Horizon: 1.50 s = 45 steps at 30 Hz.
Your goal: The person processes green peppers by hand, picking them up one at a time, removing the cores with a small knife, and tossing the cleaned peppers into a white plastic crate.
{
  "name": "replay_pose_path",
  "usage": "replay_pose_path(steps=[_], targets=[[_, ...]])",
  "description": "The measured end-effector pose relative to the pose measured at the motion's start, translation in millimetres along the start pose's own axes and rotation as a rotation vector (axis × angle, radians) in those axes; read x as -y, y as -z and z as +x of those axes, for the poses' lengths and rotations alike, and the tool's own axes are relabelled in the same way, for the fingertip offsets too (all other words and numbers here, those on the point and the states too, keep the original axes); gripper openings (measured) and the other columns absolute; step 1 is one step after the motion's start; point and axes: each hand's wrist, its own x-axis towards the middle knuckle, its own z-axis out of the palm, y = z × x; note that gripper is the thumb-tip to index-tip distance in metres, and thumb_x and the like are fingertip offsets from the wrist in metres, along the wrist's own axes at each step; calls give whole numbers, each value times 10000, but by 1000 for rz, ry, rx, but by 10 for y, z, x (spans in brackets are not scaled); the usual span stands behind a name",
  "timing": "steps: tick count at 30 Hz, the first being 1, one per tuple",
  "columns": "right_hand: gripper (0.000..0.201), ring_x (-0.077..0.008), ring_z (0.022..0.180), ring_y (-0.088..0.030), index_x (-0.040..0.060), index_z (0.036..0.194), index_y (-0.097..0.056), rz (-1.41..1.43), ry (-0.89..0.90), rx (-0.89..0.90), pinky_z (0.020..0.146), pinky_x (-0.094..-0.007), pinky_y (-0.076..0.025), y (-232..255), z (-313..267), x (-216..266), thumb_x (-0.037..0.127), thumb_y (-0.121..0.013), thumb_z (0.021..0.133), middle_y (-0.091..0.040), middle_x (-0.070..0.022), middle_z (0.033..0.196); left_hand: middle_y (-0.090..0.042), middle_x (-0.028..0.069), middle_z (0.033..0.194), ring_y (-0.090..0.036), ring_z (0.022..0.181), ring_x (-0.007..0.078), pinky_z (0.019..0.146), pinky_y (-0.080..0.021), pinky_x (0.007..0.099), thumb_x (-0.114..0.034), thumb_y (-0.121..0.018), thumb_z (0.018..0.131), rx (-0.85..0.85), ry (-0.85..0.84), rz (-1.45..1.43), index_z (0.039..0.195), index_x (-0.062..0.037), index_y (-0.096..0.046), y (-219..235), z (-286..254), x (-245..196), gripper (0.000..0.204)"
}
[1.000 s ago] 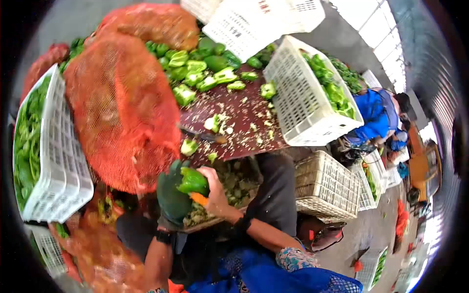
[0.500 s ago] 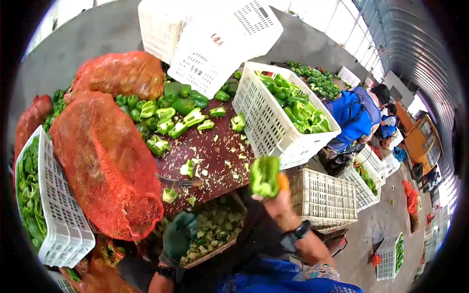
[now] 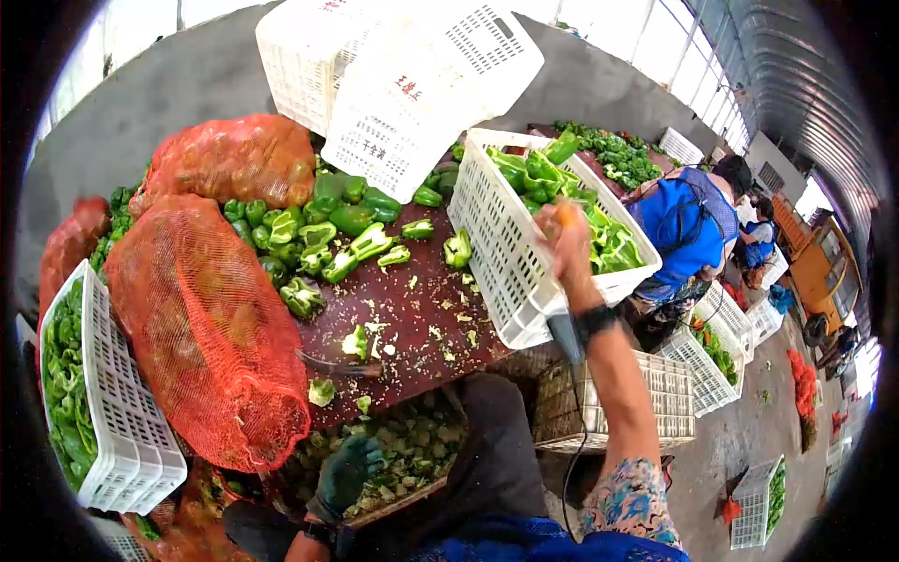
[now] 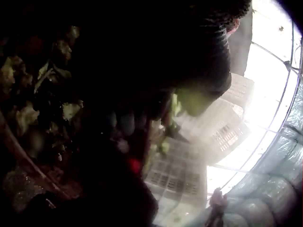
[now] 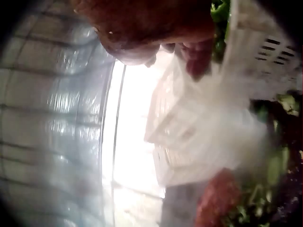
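Right hand is over the pepper crate, its fingers' hold unclear. Gloved left hand, fingers relaxed and empty, is left of that crate.

The maroon table bears peppers and scraps.

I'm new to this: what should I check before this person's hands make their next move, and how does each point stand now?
1. Left hand free: ok; the head view shows no pepper in it.
2. Right hand away from the pepper crate: not ok; it is at the crate.
3. Orange thing at that hand, held or worn: cannot tell.
4. Knife clear of both hands: ok; it lies on the table.
5. Whole peppers available: ok; some lie there too.
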Motion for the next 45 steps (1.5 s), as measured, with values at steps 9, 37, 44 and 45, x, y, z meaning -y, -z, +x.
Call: replay_pose_path(steps=[9, 37, 44, 45], targets=[[174, -80, 710, -669, 53, 1092, -645, -318, -290, 562, 512, -203, -502, -315, -1916, -949, 71, -512, 982, -672, -20, 912, -568, 89, 1273, -576, 1107, 238, 992, -459, 410, -343, -578, 970, 17, 10, -4, 1379, -63, -471, 202, 38, 35, 507], [496, -337, 813, -588, 119, 1124, -489, -756, 504, 963, 677, -437, -521, -1899, -2342, -1565, -11, -705, 696, -535, -141, 975, -495, 140, 1368, -576, 1105, 231, 944, -498, 396, -259, -567, 986, -211, -307, 72, 1484, -47, -302, 259, 115, -362, 603], [518, -336, 744, -570, 97, 1205, -504, -653, 336, 1247, 643, -389, -504, -1805, -3179, -1360, -3, -702, 737, -465, -141, 1024, -572, 33, 1163, -555, 983, 112, 822, -487, 266, -164, -504, 998, -290, -382, 496, 1319, -37, -495, 324, 50, -303, 345], [529, -303, 758, -579, 88, 1234, -506, -515, 175, 1246, 664, -366, -506, -1797, -3183, -1313, 19, -715, 753, -488, -136, 1047, -575, 28, 1151, -553, 968, 105, 810, -484, 259, -164, -498, 1000, -258, -415, 581, 1303, -34, -508, 312, 19, -335, 330]])
